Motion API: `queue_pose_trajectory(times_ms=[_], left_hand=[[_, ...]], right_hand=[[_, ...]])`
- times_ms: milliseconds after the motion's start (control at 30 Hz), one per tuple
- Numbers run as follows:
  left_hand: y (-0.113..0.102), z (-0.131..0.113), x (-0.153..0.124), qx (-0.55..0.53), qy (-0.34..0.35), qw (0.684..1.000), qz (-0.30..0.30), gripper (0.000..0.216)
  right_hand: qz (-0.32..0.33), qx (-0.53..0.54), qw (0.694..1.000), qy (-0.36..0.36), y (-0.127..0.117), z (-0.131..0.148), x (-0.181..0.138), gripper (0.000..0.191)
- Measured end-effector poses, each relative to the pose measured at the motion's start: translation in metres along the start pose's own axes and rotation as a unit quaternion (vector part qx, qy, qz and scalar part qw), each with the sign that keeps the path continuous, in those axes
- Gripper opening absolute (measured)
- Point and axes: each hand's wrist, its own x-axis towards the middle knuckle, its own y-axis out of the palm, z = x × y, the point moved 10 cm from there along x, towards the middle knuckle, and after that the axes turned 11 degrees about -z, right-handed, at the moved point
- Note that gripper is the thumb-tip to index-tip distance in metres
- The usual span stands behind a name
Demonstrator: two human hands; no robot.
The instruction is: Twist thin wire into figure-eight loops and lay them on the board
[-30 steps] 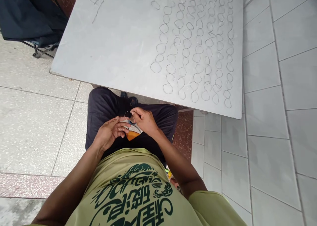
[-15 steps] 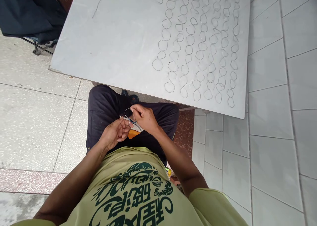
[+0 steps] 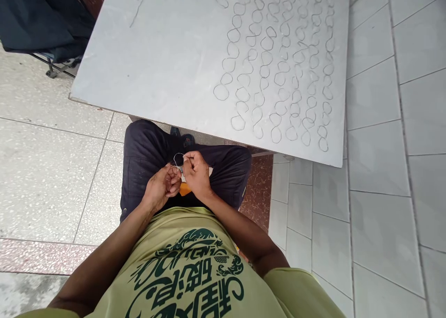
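Over my lap, a thin piece of wire (image 3: 178, 154) bends into a loop between my two hands. My left hand (image 3: 163, 183) pinches its lower end with curled fingers. Thumb and fingertips of my right hand (image 3: 197, 171) are closed on the loop's right side. Below the hands shows something orange (image 3: 185, 189), partly hidden, with a white patch beside it. On the white table (image 3: 167, 62) ahead, several wires bent into S and figure-eight shapes (image 3: 239, 122) lie in rows on the right side.
A loose tangle of wire (image 3: 137, 4) lies at the table's far left. Dark cloth on a folding frame (image 3: 45, 25) stands left of the table. Grey-white tiles (image 3: 378, 155) run along the right, and the table's front edge is just beyond my knees.
My right hand has turned and come lower and slightly left, nearer my left hand. The wire loop has shifted a little left, and the white patch shows differently below.
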Motion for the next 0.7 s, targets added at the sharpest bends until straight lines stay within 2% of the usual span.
queue_pose_trajectory(times_ms=[133,333,467,600,700], left_hand=[[-0.002,-0.001,0.001,0.000,0.003,1.000,-0.003,0.037],[-0.003,0.000,-0.001,0.021,-0.017,1.000,0.005,0.038],[-0.002,-0.005,-0.003,0.015,-0.018,1.000,0.014,0.036],[0.001,-0.011,-0.006,0.002,-0.011,1.000,0.028,0.033],[0.002,-0.014,-0.007,0.003,-0.007,0.999,0.032,0.031]], right_hand=[[0.007,0.035,0.998,0.045,0.005,-0.006,-0.005,0.014],[0.128,0.137,0.972,0.142,0.019,-0.014,-0.006,0.019],[0.163,0.162,0.955,0.189,0.017,-0.017,-0.006,0.019],[0.213,0.170,0.941,0.202,0.019,-0.014,-0.009,0.016],[0.242,0.141,0.945,0.169,0.017,-0.009,-0.004,0.021]])
